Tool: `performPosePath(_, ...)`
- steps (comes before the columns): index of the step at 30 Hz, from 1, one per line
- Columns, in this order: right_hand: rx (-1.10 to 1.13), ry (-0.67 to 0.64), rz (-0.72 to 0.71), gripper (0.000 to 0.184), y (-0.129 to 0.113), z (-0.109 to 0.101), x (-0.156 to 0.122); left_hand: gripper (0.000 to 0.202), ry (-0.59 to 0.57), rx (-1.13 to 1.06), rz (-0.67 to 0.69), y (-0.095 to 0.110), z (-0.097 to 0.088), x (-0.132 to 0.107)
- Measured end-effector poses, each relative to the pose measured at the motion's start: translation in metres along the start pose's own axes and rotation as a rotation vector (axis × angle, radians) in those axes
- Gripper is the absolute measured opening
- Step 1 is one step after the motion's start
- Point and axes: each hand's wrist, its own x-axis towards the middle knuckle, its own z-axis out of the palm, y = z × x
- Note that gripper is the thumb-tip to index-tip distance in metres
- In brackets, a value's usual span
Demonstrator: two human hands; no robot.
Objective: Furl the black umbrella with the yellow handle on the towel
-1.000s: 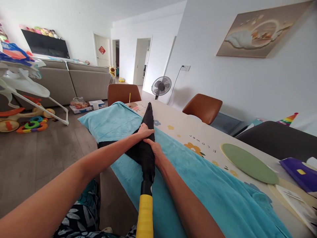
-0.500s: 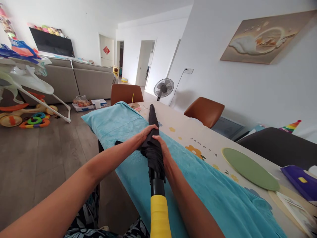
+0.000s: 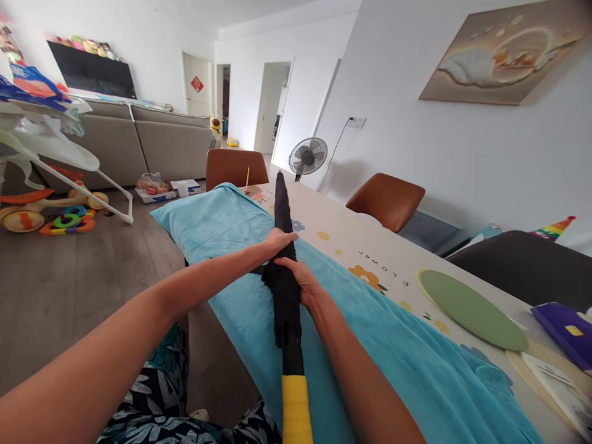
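A folded black umbrella (image 3: 287, 302) with a yellow handle (image 3: 296, 404) points away from me, its handle end near my body and its tip toward the far end of the table. My left hand (image 3: 280, 242) is closed round the folded cloth on the upper part. Just below it, my right hand (image 3: 301, 280) grips the cloth from the right side. A dark strap-like strip sticks out to the left from beneath my left wrist. Under the umbrella lies a light blue blanket (image 3: 370, 345).
The flower-printed table (image 3: 333, 216) bears a green oval mat (image 3: 472, 308) and a purple packet (image 3: 562, 333) at the right. Brown chairs (image 3: 386, 200), a dark chair (image 3: 527, 265) and a fan (image 3: 308, 155) stand around it. Toys (image 3: 69, 221) and a white-legged frame (image 3: 111, 188) are on the left.
The umbrella's tip has risen in view. Around it, the folds look smoother and tighter. My right hand has shifted slightly left across the cloth; both hands still hold on.
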Motion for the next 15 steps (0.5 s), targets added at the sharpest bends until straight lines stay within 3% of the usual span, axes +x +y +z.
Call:
performPosePath(3, 0.192, -0.076, 0.035, 0.012, -0.003, 0.001, -0.002, 0.021, -0.106, -0.095, -0.036, 0.003, -0.004, 0.002)
performPosePath(5, 0.303, -0.097, -0.001, 0.015, -0.004, 0.003, -0.003, 0.021, -0.242, -0.209, -0.074, 0.004, -0.009, 0.0)
performPosePath(8, 0.378, -0.09, -0.096, 0.016, -0.001, 0.006, -0.002, 0.025, -0.484, -0.599, -0.129, 0.0, -0.017, -0.001)
performPosePath(10, 0.363, -0.084, -0.101, 0.016, 0.002, 0.007, -0.002, 0.023, -0.578, -0.862, -0.122, -0.003, -0.022, -0.001)
performPosePath(12, 0.326, -0.08, -0.068, 0.016, 0.004, 0.008, -0.002, 0.019, -0.58, -0.936, -0.093, -0.005, -0.026, -0.003)
performPosePath(15, 0.29, -0.094, 0.0, 0.021, 0.003, 0.01, -0.004, 0.022, -0.459, -0.752, -0.085, -0.002, -0.031, -0.008)
